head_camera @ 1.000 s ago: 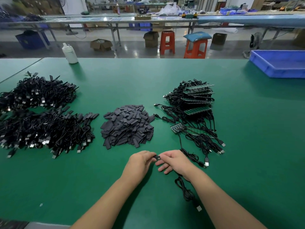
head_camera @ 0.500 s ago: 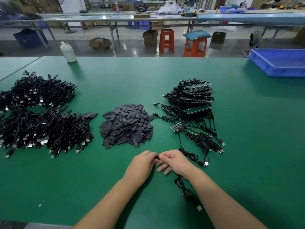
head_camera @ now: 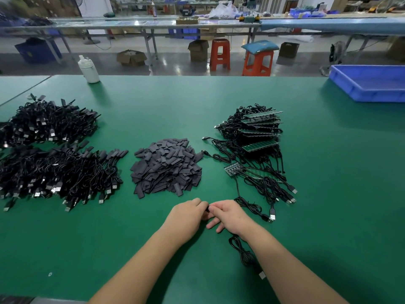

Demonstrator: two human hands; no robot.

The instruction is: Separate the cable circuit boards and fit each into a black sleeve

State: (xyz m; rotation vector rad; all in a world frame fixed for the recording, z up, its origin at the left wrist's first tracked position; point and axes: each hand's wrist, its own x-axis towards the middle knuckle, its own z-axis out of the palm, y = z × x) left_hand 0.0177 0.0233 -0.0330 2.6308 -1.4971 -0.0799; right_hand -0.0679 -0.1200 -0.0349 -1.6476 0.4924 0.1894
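Both hands are meeting fingertip to fingertip, the left hand (head_camera: 186,216) and right hand (head_camera: 228,216) pinching a small black piece (head_camera: 207,208), just in front of the sleeve pile (head_camera: 166,165). The blue bin (head_camera: 368,93) is sitting well beyond, contents unclear.

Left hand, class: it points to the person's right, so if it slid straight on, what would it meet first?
The right hand. The left hand already meets it fingertip to fingertip over a small black piece.
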